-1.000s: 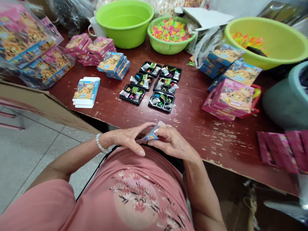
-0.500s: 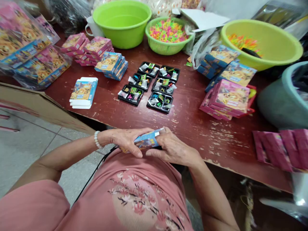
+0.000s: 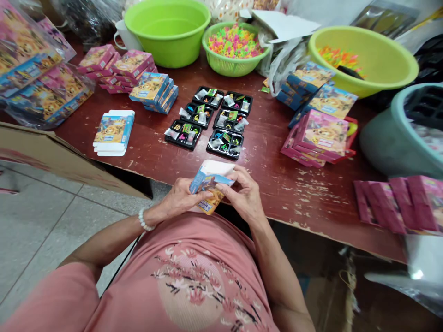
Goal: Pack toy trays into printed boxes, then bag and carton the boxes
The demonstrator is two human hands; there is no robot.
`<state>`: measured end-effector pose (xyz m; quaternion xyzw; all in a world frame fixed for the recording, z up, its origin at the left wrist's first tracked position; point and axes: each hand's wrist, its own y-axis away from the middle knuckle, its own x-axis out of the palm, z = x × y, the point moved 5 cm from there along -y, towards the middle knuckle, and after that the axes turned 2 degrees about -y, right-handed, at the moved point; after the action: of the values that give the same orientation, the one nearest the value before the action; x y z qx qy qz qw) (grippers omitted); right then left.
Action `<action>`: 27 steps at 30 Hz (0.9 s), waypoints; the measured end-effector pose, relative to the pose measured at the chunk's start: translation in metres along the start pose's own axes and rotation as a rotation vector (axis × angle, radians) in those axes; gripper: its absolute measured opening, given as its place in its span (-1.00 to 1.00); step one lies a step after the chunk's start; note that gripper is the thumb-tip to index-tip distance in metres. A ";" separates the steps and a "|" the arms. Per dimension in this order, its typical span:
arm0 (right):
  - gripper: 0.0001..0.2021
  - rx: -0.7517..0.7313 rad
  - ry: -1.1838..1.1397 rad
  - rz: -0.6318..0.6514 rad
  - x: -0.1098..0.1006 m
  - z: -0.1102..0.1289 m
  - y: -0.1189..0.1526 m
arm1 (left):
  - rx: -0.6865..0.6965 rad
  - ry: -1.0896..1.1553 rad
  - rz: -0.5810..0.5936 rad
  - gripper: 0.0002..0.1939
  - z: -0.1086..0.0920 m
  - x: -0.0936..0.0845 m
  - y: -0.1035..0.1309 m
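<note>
A blue printed cardboard box [image 3: 209, 183] is between my hands at the table's front edge, its white inside showing at the top. My left hand [image 3: 185, 196] grips its left side, thumb across the printed face. On the right side my right hand [image 3: 244, 191] holds the box, thumb on the front and fingers behind the edge. Just beyond lie several black compartment trays [image 3: 224, 144] with small colourful toys and white packets. A stack of flat blue cartons [image 3: 112, 131] lies to the left of them.
Pink boxes [image 3: 133, 62] and blue boxes [image 3: 152, 87] are piled at back left. A green basin [image 3: 168, 32], a basket of toys [image 3: 235, 48] and a yellow basin [image 3: 367, 60] line the back. More pink boxes [image 3: 321, 133] stand right, near a grey-blue bucket [image 3: 384, 133].
The box has turned upright from a flatter pose, and its white inside now shows. My right hand has shifted onto its right edge. The view has moved slightly.
</note>
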<state>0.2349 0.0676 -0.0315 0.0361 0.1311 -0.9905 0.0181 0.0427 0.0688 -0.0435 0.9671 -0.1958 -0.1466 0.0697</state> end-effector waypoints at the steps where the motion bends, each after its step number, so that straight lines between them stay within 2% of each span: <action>1: -0.74 0.034 -0.067 -0.021 0.000 -0.001 0.000 | -0.007 0.015 -0.023 -0.64 0.000 -0.002 0.002; 4: -0.33 0.192 -0.336 -0.002 0.005 -0.009 0.006 | -0.032 0.137 -0.039 -0.62 0.002 -0.003 0.005; 5: -0.28 0.256 -0.408 0.041 0.009 -0.013 0.010 | -0.042 0.178 -0.040 -0.61 0.003 -0.003 0.007; 6: -0.33 0.313 -0.455 0.083 0.013 -0.017 0.015 | -0.054 0.215 -0.040 -0.60 0.004 -0.002 0.007; 8: -0.56 0.377 -0.496 0.092 0.017 -0.026 0.024 | -0.078 0.279 -0.028 -0.58 0.008 0.003 0.009; 11: -0.72 0.338 -0.477 -0.018 0.016 -0.034 0.033 | -0.103 0.377 -0.008 -0.52 0.015 0.011 0.009; 13: -0.70 0.312 -0.433 -0.054 0.016 -0.036 0.035 | -0.120 0.424 -0.015 -0.49 0.021 0.015 0.008; 15: -0.64 0.295 -0.351 -0.069 0.016 -0.036 0.036 | -0.102 0.423 -0.082 -0.46 0.025 0.015 0.006; 18: -0.48 0.250 -0.166 -0.108 0.011 -0.035 0.037 | 0.044 0.373 -0.277 -0.33 0.025 0.005 0.008; 20: -0.34 0.252 -0.106 -0.109 0.011 -0.036 0.038 | 0.150 0.336 -0.352 -0.20 0.023 -0.002 0.012; 22: -0.30 0.278 -0.160 -0.074 0.015 -0.039 0.040 | 0.203 0.267 -0.338 -0.15 0.023 -0.005 0.015; 24: -0.38 0.263 -0.231 -0.050 0.019 -0.040 0.040 | 0.203 0.183 -0.288 -0.19 0.024 -0.009 0.017; 27: -0.55 0.184 -0.202 -0.050 0.020 -0.039 0.037 | 0.142 0.178 -0.170 -0.30 0.027 -0.016 0.013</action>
<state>0.2197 0.0417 -0.0803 -0.0655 0.0381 -0.9971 0.0029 0.0158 0.0612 -0.0624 0.9919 -0.1163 -0.0513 0.0054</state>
